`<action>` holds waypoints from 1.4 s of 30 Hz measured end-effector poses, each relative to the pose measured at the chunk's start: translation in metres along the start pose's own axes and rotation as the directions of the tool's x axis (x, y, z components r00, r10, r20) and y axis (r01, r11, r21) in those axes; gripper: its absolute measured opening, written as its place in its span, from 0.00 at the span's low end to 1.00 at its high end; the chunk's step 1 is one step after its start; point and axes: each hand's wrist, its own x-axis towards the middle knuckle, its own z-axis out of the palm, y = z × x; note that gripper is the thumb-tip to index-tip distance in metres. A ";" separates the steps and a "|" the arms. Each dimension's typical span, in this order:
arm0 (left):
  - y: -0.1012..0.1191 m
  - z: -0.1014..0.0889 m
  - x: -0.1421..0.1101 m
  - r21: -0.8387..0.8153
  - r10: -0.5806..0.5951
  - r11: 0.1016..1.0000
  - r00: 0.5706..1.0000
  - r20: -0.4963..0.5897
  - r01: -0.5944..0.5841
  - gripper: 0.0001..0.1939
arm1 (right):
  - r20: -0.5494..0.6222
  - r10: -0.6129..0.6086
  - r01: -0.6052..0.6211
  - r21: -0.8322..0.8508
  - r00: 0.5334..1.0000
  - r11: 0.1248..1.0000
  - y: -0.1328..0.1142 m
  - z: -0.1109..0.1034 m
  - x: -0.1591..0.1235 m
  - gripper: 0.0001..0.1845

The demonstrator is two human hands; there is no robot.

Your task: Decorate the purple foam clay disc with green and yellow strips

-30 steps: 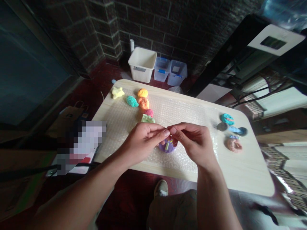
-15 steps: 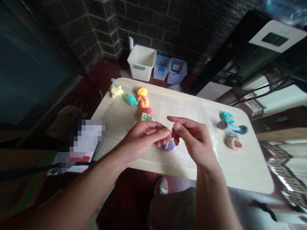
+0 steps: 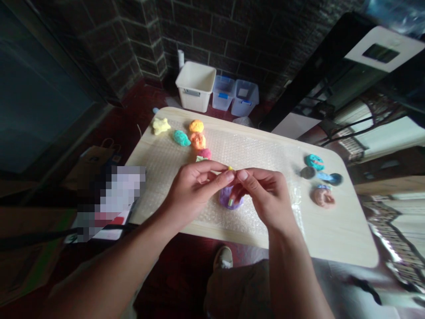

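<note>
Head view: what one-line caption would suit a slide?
Left hand and right hand meet at a small yellow piece, with a purple lump on bubble wrap below.

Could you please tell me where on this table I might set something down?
Bare tabletop lies at the near right, between the pinkish-brown piece and the near edge. The bubble wrap has room right of the orange piece. It is crowded around the purple piece, below the left hand and right hand.

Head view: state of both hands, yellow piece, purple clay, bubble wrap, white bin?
Left hand: pinching the yellow piece.
Right hand: curled, grip unclear.
Yellow piece: raised, mostly hidden.
Purple clay: partly hidden.
Bubble wrap: spread on the table.
White bin: upright, open.
</note>
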 end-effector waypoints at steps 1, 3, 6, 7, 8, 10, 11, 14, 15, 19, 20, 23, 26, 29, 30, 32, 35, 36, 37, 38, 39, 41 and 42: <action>-0.001 0.000 -0.001 0.045 0.042 0.998 0.999 0.011 -0.042 0.07 | 0.007 0.014 -0.014 0.024 1.000 1.000 0.001 0.001 0.000 0.17; -0.002 -0.001 -0.003 0.186 0.160 0.970 0.987 -0.001 -0.157 0.06 | 0.010 0.041 -0.042 0.072 0.999 0.997 0.004 0.003 0.000 0.18; -0.001 -0.003 -0.006 0.461 0.338 0.839 0.941 -0.028 -0.288 0.06 | 0.024 0.076 -0.078 0.143 0.997 0.987 0.006 0.006 0.001 0.18; 0.000 -0.004 -0.007 0.528 0.372 0.792 0.928 -0.022 -0.306 0.06 | 0.027 0.083 -0.087 0.157 0.996 0.984 0.006 0.007 0.001 0.17; 0.001 -0.004 -0.007 0.574 0.395 0.755 0.919 -0.011 -0.318 0.07 | 0.029 0.087 -0.090 0.163 0.996 0.982 0.005 0.007 0.001 0.17; 0.003 -0.004 -0.008 0.614 0.413 0.715 0.911 0.013 -0.333 0.08 | 0.016 0.078 -0.079 0.156 0.997 0.985 0.005 0.009 0.001 0.16; 0.004 -0.004 -0.009 0.618 0.413 0.711 0.911 0.021 -0.336 0.08 | 0.003 0.065 -0.065 0.151 0.998 0.986 0.004 0.009 0.001 0.15; 0.003 -0.003 -0.007 0.541 0.370 0.782 0.929 -0.003 -0.310 0.09 | -0.018 0.023 -0.020 0.156 1.000 0.987 0.004 0.009 0.001 0.15; 0.002 -0.002 -0.006 0.479 0.343 0.828 0.939 -0.023 -0.291 0.10 | -0.017 0.015 -0.012 0.163 1.000 0.986 0.004 0.008 0.001 0.15; -0.003 -0.002 -0.003 0.212 0.219 0.955 0.975 -0.035 -0.207 0.09 | 0.015 0.017 -0.019 0.161 1.000 0.987 0.006 0.006 0.001 0.17; -0.003 -0.003 -0.002 0.172 0.191 0.968 0.981 -0.019 -0.185 0.07 | 0.024 0.020 -0.023 0.156 1.000 0.987 0.006 0.006 0.001 0.18; -0.002 -0.003 -0.002 0.108 0.109 0.988 0.994 0.000 -0.109 0.06 | 0.038 0.019 -0.023 0.115 0.999 0.993 0.004 0.006 0.001 0.18; 0.001 -0.003 -0.002 0.107 0.074 0.992 0.997 -0.030 -0.071 0.05 | 0.042 0.005 -0.007 0.053 0.999 0.999 0.001 0.005 0.001 0.16; 0.002 -0.003 -0.001 0.092 0.058 0.994 0.998 -0.030 -0.055 0.04 | 0.055 -0.024 0.022 0.034 0.998 0.999 -0.001 0.006 0.001 0.14; 0.003 -0.003 -0.001 0.083 0.051 0.995 0.998 -0.026 -0.048 0.03 | 0.064 -0.031 0.029 0.031 0.997 0.999 -0.001 0.006 0.000 0.15; 0.003 -0.003 0.000 0.073 0.043 0.996 0.999 -0.030 -0.041 0.04 | 0.078 -0.048 0.048 0.011 0.996 0.999 0.000 0.007 -0.001 0.15; 0.003 -0.003 0.000 0.083 0.044 0.996 0.997 -0.059 -0.039 0.05 | 0.088 -0.071 0.078 -0.072 0.994 0.994 0.001 0.008 -0.003 0.15; 0.003 -0.003 0.000 0.085 0.043 0.996 0.997 -0.069 -0.037 0.05 | 0.091 -0.079 0.088 -0.105 0.993 0.991 0.002 0.008 -0.003 0.14; 0.002 -0.003 0.000 0.083 0.042 0.996 0.996 -0.072 -0.036 0.06 | 0.095 -0.085 0.098 -0.137 0.992 0.986 0.002 0.008 -0.003 0.13; 0.002 -0.003 0.000 0.078 0.040 0.996 0.997 -0.070 -0.034 0.06 | 0.099 -0.093 0.109 -0.168 0.991 0.980 0.002 0.007 -0.003 0.12; 0.002 -0.004 -0.001 0.071 0.037 0.997 0.997 -0.066 -0.032 0.05 | 0.104 -0.105 0.124 -0.201 0.989 0.972 0.002 0.007 -0.004 0.11; 0.001 -0.004 -0.001 0.059 0.030 0.998 0.998 -0.056 -0.026 0.05 | 0.119 -0.125 0.153 -0.274 0.985 0.949 0.001 0.005 -0.004 0.12; 0.001 -0.004 -0.001 0.057 0.025 0.998 0.998 -0.053 -0.022 0.05 | 0.128 -0.133 0.166 -0.303 0.983 0.938 0.001 0.005 -0.003 0.12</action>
